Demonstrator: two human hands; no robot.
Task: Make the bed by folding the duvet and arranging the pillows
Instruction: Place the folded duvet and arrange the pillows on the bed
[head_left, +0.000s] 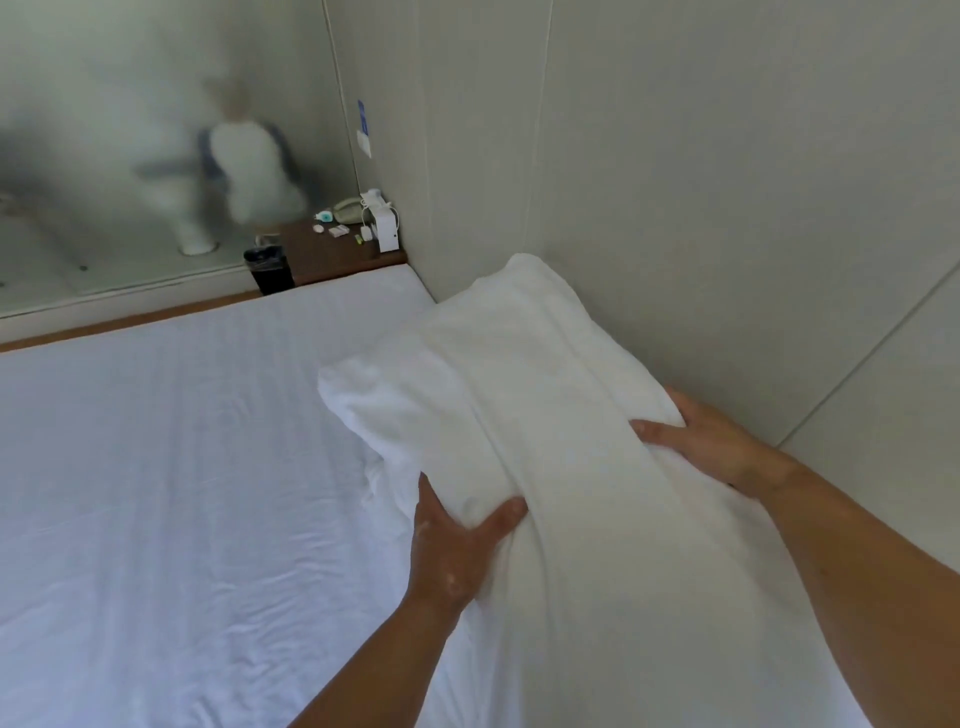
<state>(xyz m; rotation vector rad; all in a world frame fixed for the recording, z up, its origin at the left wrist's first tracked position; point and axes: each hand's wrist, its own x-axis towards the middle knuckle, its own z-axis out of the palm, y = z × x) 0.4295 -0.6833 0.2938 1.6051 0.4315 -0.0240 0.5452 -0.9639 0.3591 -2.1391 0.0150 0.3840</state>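
My left hand (457, 540) grips the near left edge of the plump white fabric pillow (519, 384), thumb pressed over the top and dug into the cloth, fingers tucked out of sight underneath. My right hand (711, 441) clamps the opposite edge, thumb flat across the top, fingers curled round the far side where I can't see their tips. So both hands are closed on the pillow, one on each long side, and it bulges up between them. Both bare forearms reach forward, the left angled up from low centre, the right coming in from the lower right with the wrist bent inward. The pillow stretches away from my hands towards the pale panelled wall (727, 208), which stands just beyond my right hand. Left of my left hand spreads the wrinkled white bed sheet (156, 467). Far ahead of both hands sits a dark brown wooden bedside table (332, 254) with a black bin (269, 270) beside it.
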